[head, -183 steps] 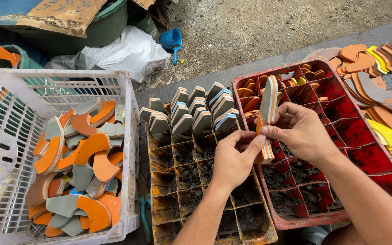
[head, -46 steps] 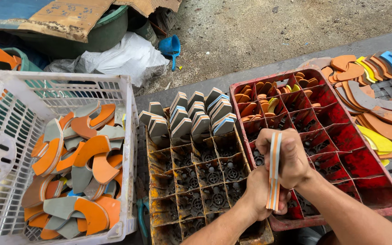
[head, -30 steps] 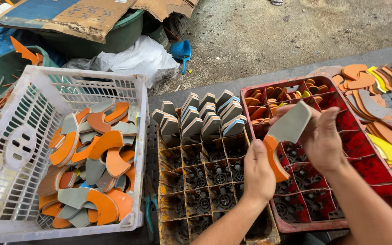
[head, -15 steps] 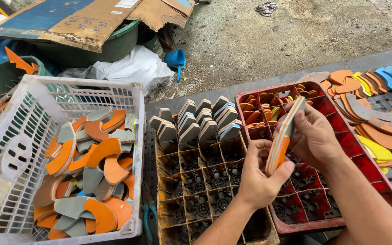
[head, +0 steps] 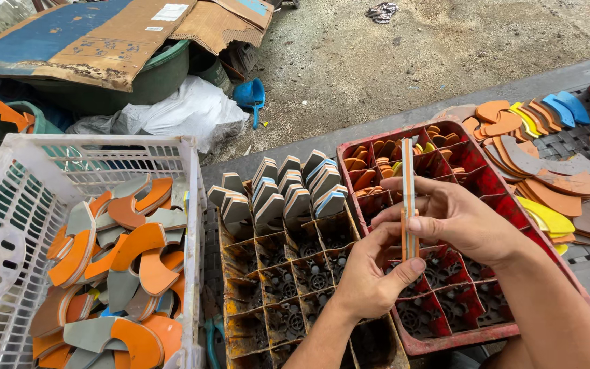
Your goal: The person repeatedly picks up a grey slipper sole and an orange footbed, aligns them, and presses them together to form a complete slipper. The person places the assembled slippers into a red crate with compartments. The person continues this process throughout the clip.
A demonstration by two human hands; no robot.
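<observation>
Head view: both hands, left hand [head: 370,280]; right hand [head: 462,219], grip foam stack [head: 408,198].

Outdoor sorting yard: crates [head: 459,205] of foam offcuts [head: 124,253]

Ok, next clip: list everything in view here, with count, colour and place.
white plastic basket: one, left, holding many orange and grey curved foam pieces
yellow-brown divided crate: one, centre, grey foam pieces standing in its far cells
red divided crate: one, right of centre, orange pieces in its far cells
loose foam pieces: many, orange, yellow, blue and grey, far right
white plastic bag: one, behind the basket
green tubs: two, back left
flattened cardboard: several sheets, over the tubs
blue scoop: one, on the ground behind the crates
stack of foam pieces: one, orange and grey, upright, in both hands' grip
left hand: one, over the crates
right hand: one, over the red crate
</observation>
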